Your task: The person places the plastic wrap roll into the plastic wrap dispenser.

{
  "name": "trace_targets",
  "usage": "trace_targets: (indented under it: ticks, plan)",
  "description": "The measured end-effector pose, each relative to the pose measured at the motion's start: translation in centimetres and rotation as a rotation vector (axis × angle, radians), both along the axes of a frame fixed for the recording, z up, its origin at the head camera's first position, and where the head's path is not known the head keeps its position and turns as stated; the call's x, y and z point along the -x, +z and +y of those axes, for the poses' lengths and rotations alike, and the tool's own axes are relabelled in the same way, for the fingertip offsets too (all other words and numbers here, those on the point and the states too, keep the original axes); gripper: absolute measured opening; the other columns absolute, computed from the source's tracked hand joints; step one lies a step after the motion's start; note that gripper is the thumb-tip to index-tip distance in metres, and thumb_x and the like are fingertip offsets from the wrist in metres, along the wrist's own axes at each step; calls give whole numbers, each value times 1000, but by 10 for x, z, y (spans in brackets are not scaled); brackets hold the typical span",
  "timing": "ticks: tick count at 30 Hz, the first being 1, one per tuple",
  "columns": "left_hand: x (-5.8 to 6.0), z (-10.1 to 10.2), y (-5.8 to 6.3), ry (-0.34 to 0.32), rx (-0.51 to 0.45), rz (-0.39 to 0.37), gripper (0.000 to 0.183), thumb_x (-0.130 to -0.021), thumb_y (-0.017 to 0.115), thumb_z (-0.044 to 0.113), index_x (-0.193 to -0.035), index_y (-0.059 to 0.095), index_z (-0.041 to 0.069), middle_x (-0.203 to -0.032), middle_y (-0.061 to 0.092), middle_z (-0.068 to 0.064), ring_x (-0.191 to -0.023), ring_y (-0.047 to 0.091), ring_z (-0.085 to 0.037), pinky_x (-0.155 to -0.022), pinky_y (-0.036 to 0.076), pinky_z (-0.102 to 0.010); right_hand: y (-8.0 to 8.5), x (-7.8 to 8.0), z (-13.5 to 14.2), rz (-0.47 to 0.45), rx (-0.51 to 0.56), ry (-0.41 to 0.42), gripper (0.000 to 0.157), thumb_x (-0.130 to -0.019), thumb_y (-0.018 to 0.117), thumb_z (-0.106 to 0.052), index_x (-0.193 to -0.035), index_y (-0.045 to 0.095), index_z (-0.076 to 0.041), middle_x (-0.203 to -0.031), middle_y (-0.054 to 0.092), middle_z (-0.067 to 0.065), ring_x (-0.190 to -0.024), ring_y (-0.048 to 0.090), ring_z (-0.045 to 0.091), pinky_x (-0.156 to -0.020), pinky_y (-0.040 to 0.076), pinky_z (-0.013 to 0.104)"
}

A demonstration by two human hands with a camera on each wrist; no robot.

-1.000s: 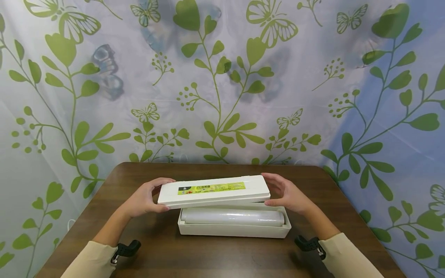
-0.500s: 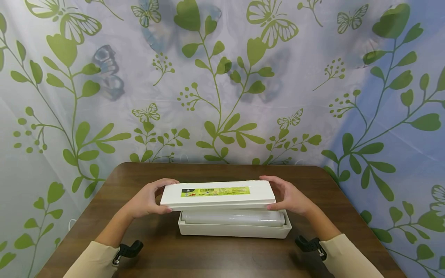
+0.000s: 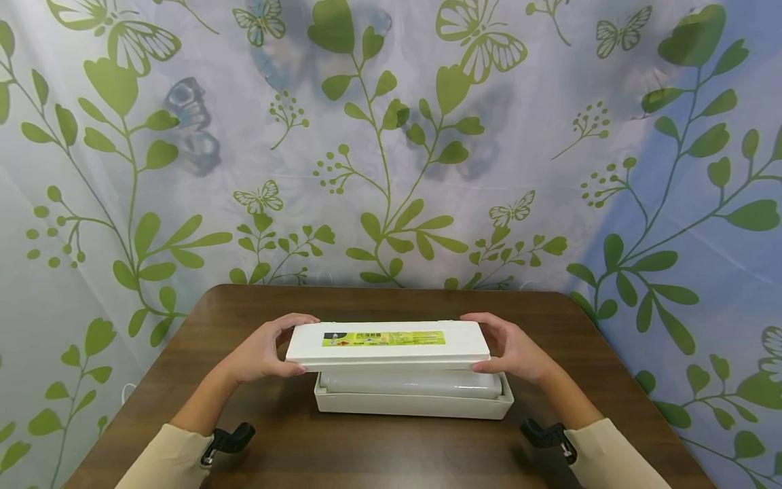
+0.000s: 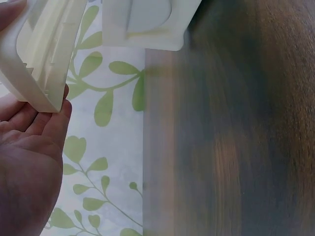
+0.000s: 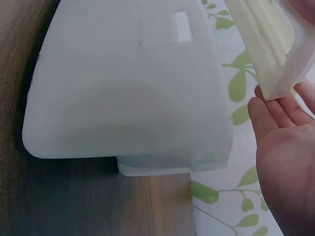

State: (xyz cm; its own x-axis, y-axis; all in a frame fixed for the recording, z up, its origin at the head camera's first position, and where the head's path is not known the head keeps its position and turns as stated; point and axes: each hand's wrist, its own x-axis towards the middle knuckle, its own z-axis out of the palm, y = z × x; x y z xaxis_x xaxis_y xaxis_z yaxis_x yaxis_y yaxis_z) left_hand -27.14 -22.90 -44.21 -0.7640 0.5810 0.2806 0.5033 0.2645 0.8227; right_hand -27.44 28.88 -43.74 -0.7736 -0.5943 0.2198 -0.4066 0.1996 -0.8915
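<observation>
A long white lid (image 3: 385,355) with a yellow-green label is held level above a white box (image 3: 415,405). At the lid's left end, my left hand (image 3: 265,350) grips it, thumb in front and fingers behind. My right hand (image 3: 512,350) holds the right end the same way. In the box lies a roll of plastic wrap (image 3: 415,384), its rear part hidden by the lid. Both wrist views show the hollow underside of the lid (image 4: 51,56). The box (image 5: 128,98) stands apart below it in the right wrist view.
The box rests on a brown wooden table (image 3: 391,455). Behind the table hangs a pale curtain (image 3: 391,170) with green leaves and butterflies. A black strap mount (image 3: 229,439) sits at the left wrist, another black mount (image 3: 544,432) at the right.
Both hands have brought the lid slightly right, and its raised right end has come down, so it is now level. More of the roll is covered. The box has stayed in place.
</observation>
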Motion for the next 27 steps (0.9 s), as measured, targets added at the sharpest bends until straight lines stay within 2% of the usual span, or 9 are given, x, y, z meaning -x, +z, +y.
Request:
trace_targets:
  ticks: [7,11,15,21,27]
  plan:
    - [-1,5,1,-24,2,11,72,-80,88,15,-143,53,14,-139,56,-8,-115,58,-15,-92,54,-26,-4,-3,4,-13,44,9,81,-79,83,3,-149,44,-4,-146,50,20,-124,59,13,-96,55,27]
    - [-1,9,1,-38,-6,8,73,-80,88,14,-144,52,13,-143,53,-9,-119,57,-14,-95,53,-25,-5,-3,8,12,69,23,83,-79,82,6,-150,41,1,-149,43,26,-126,57,11,-96,55,26]
    - [-1,13,-1,-57,-17,6,73,-80,88,12,-143,51,9,-144,52,-11,-121,58,-14,-98,52,-25,-7,-4,13,28,69,18,83,-78,82,7,-150,40,3,-149,44,25,-125,57,11,-95,56,27]
    - [-1,17,-3,-26,-9,16,74,-80,89,15,-144,52,9,-140,57,-8,-121,60,-16,-101,51,-24,-7,-9,17,36,59,2,82,-78,83,6,-149,44,-3,-147,48,22,-124,59,13,-95,56,28]
    - [-1,23,-6,-10,-2,23,76,-79,89,18,-144,50,10,-139,58,-8,-121,61,-16,-104,49,-24,-10,-12,24,60,57,18,83,-78,81,9,-150,40,5,-147,47,27,-124,60,11,-93,57,29]
